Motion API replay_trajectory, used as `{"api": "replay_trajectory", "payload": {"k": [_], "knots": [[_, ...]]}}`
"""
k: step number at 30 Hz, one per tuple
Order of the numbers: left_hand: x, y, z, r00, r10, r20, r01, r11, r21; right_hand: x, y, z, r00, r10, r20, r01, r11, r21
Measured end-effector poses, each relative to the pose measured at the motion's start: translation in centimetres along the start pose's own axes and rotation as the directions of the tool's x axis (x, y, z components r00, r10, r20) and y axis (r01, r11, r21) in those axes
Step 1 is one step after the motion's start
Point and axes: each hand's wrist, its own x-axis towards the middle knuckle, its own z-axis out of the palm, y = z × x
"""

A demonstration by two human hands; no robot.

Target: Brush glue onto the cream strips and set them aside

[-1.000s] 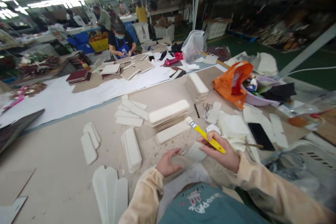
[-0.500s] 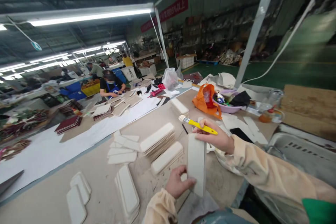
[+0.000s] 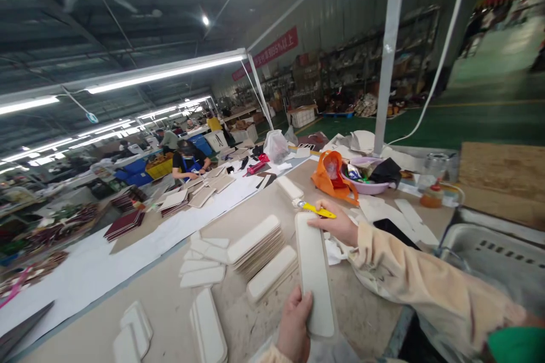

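A long white panel with rounded corners [image 3: 315, 275] stands tilted up before me, its broad face toward the camera. My left hand [image 3: 294, 323] grips its lower left edge, thumb on the face. At the top end, my right hand [image 3: 338, 222] has its fingers closed around the yellow handle of a paintbrush [image 3: 318, 210] and also touches the panel's upper edge. The brush's pale bristles point left. Just left of the panel lie a tall stack of similar panels [image 3: 255, 241] and a shorter stack [image 3: 272, 275].
More white panels [image 3: 208, 326] lie at the front left, with loose pieces [image 3: 204, 258] behind. At the back right are an orange bag [image 3: 334, 176], a purple basin [image 3: 370, 184] and a glue bottle [image 3: 432, 195]. A grey crate [image 3: 494, 261] stands at right. A co-worker [image 3: 189, 161] sits across the table.
The panel has tipped so more of its face shows. My left hand has shifted its hold along the edge. The right hand with the brush has moved left and slightly down; the view has turned.
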Motion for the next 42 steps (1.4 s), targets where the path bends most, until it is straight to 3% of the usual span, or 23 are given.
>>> {"api": "replay_trajectory", "payload": {"k": [7,13,28,42], "knots": [[-0.9,-0.3,1.4,0.998,-0.061,-0.023,0.057,0.988,-0.145,0.1,-0.4,-0.5,0.999,-0.040,-0.017,0.039,0.999,-0.032],[-1.4,-1.3,0.8,0.968,-0.232,0.095,0.245,0.957,-0.156,0.6,0.4,-1.5,0.999,-0.047,-0.003,0.047,0.999,0.002],[-0.5,-2.8,2.4,0.983,-0.183,0.026,0.184,0.981,-0.054,1.1,1.1,-3.5,0.999,-0.038,0.018,0.038,0.999,0.010],[0.0,-3.2,2.4,0.992,-0.128,0.005,0.128,0.989,-0.080,0.7,0.1,-3.3,0.998,-0.062,-0.010,0.061,0.998,-0.034]]}}
